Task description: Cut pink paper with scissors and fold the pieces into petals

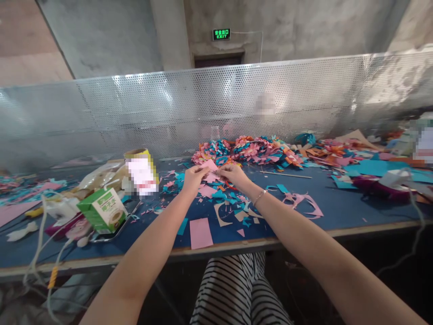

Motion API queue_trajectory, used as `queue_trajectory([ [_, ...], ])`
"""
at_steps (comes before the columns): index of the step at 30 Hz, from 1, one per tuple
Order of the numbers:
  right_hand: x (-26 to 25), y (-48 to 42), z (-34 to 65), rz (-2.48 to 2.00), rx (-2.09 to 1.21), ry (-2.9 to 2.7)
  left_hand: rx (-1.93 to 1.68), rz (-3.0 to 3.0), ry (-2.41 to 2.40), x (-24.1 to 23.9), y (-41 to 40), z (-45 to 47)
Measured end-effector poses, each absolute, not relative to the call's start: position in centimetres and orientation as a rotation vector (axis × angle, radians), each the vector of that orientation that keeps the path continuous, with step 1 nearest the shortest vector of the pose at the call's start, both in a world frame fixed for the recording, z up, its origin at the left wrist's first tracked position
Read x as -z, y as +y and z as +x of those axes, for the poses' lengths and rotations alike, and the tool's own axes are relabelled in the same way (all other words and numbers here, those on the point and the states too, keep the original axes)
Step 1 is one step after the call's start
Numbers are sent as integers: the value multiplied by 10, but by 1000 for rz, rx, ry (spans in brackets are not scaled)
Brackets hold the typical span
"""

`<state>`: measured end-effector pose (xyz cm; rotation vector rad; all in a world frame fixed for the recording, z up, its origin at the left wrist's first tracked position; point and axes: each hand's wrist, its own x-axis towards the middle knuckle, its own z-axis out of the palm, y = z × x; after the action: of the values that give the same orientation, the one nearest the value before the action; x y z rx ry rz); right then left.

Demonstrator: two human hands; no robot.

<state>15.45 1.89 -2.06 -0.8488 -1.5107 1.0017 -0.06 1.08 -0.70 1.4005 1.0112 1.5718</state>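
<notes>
Over the middle of the table, I hold up a small piece of pink paper (210, 166). My left hand (193, 177) pinches its left side, fingers closed. At its right edge the fingers of my right hand (234, 175) are pressed together on the paper; something red shows just beneath them, too small to name. Below the hands lie cut scraps of pink, blue and cream paper. A pink rectangular sheet (201, 233) lies flat near the front edge. Behind my hands is a heap of pink, blue and orange paper flowers (250, 150).
On the left stand a green carton (101, 210), a yellow can (153, 167) and a plastic bag (103, 175), with white cables (42, 225) hanging over the edge. A thin stick (286, 174) and blue sheets (375, 167) lie right. A perforated metal screen (216, 99) borders the back.
</notes>
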Motion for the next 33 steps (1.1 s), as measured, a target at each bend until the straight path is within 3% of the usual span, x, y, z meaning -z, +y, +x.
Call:
queue_trajectory([
  [7,22,20,159,-850,-969,-1522,-1662,1187,908,-5,10,-10],
  [17,19,14,157,-840,-842,-1656,-1393,1364,996,5,5,0],
  [33,21,21,161,-840,-884,-1624,-1344,1414,964,4,4,-1],
])
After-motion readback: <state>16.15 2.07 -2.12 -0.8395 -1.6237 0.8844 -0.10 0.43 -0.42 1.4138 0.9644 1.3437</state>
